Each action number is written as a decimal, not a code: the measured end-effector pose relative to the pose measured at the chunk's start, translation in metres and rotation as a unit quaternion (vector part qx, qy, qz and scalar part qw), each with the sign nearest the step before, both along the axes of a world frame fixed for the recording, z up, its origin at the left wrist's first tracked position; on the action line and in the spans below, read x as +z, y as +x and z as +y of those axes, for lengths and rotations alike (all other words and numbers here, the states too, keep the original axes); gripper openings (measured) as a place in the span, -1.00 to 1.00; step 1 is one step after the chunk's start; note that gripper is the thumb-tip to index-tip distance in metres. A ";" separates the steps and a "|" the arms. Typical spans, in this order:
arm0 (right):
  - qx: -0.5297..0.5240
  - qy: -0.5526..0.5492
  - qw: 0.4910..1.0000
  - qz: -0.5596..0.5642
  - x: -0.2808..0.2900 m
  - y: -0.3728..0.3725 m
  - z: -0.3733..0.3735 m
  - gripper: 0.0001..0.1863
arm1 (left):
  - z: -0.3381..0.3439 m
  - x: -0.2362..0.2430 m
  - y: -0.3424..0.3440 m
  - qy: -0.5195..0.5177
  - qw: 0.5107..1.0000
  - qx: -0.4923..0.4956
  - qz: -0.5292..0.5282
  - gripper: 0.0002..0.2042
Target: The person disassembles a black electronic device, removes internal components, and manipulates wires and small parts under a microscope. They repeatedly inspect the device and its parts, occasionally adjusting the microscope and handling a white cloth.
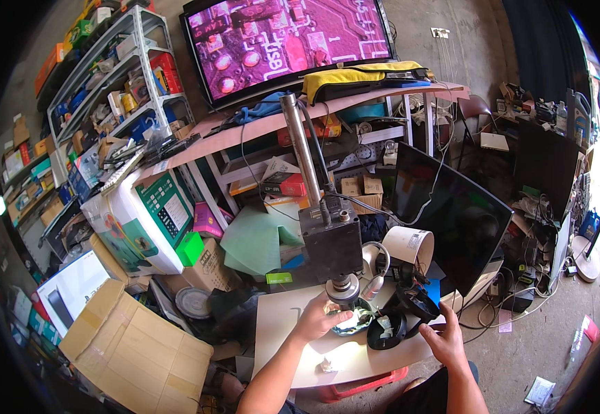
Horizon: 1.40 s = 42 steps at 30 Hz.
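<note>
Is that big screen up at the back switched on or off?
On: the big screen is lit, with a bright pinkish close-up picture filling it.

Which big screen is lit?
The upper screen, behind the yellow-and-black bag: it shows a magenta circuit-board picture, while the tilted lower screen is dark.

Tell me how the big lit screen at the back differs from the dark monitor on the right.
The lit screen glows with a mostly magenta picture; the dark monitor is black with faint reflections. The lit screen is higher in view, above the pink counter, while the dark monitor is lower, nearer the right hand. Both are flat and rectangular.
</note>
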State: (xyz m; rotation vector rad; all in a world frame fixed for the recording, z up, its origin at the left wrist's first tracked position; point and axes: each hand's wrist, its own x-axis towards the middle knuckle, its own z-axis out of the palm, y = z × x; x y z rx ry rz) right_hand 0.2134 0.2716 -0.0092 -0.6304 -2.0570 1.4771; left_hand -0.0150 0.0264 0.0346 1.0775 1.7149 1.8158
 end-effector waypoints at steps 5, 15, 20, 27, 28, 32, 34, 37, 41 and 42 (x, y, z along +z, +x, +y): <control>0.000 -0.004 1.000 0.001 0.000 0.001 0.000 -0.10 | 0.001 0.002 0.001 -0.003 1.000 0.006 0.006 -0.62; -0.001 0.004 1.000 0.008 0.000 0.000 -0.001 -0.10 | 0.001 0.002 0.003 0.009 1.000 0.001 -0.013 -0.62; -0.004 0.006 1.000 0.006 0.003 0.001 -0.002 -0.11 | 0.001 0.002 0.002 0.000 1.000 0.004 -0.002 -0.61; -0.005 0.010 1.000 0.003 0.002 0.001 -0.002 -0.10 | -0.001 0.000 0.000 0.003 1.000 -0.011 -0.013 -0.59; -0.006 0.011 1.000 0.002 0.003 0.000 -0.002 -0.10 | -0.001 0.001 0.000 0.002 1.000 -0.012 -0.014 -0.60; -0.003 0.008 1.000 0.008 0.001 0.000 -0.001 -0.10 | -0.002 0.000 0.000 0.005 1.000 -0.022 -0.018 -0.60; -0.003 0.011 1.000 0.007 -0.001 0.000 0.000 -0.09 | -0.002 0.001 0.000 0.005 0.999 -0.026 -0.019 -0.61; -0.003 0.012 1.000 0.007 -0.005 0.000 0.001 -0.09 | -0.003 -0.001 -0.001 -0.002 0.999 -0.027 -0.018 -0.60; 0.000 0.009 1.000 0.007 -0.001 0.001 0.000 -0.10 | -0.003 -0.005 -0.003 0.006 0.999 -0.034 -0.008 -0.56; -0.001 0.009 1.000 0.008 -0.002 0.000 0.000 -0.10 | -0.003 -0.002 -0.001 0.006 0.999 -0.029 -0.013 -0.58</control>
